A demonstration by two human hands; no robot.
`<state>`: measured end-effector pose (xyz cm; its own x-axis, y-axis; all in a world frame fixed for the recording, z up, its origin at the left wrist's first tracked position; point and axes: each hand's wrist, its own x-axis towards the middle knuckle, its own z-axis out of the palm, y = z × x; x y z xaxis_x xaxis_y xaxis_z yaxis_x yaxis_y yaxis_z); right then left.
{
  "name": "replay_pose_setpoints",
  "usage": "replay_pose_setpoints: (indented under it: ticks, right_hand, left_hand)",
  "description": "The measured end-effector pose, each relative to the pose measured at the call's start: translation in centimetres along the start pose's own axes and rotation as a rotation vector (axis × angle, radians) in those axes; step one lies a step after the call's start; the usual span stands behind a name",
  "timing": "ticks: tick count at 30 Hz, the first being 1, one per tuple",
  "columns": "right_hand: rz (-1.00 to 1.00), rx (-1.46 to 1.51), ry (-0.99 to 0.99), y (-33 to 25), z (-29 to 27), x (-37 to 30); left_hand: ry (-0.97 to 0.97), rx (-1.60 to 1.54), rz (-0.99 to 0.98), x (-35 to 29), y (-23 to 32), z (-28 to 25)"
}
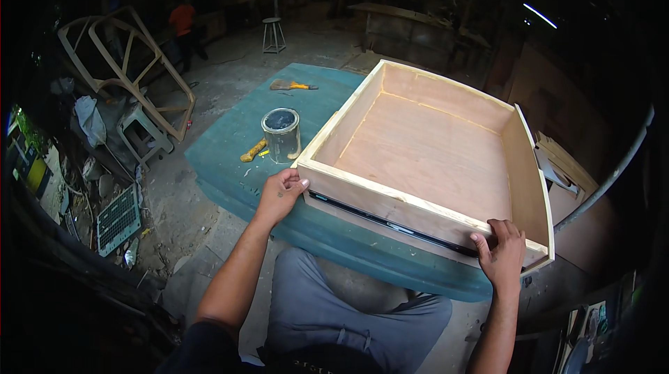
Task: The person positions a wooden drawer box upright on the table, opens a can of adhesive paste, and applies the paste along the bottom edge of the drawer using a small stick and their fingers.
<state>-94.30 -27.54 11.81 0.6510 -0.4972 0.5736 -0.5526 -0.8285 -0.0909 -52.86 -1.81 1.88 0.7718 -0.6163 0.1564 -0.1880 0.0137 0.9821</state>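
A shallow wooden drawer box of pale, unpainted wood rests on a teal-topped table, its inside facing up. Along its near side runs a black metal drawer slide. My left hand grips the near left corner, fingers and thumb closed on the edge. Toward the right end of the same side, my right hand hooks its fingers over the top rim with the thumb on the outer face. Left of the box stand an open metal can and a tool's yellow handle.
A paintbrush lies at the table's far side. On the left are a wooden frame, a plastic stool and a green crate. A round-topped stool and a person in orange are farther back.
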Motion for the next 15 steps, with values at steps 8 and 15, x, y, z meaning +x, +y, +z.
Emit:
replay_pose_setpoints:
  ticks: [8,15]
  right_hand:
    - [-0.035,0.012,0.153,1.9,2.1,0.3]
    - [0.026,0.086,0.181,2.0,2.4,0.5]
  left_hand:
    - [0.026,0.068,0.000,0.8,-0.2,0.2]
    - [0.022,0.128,0.011,0.6,0.2,0.2]
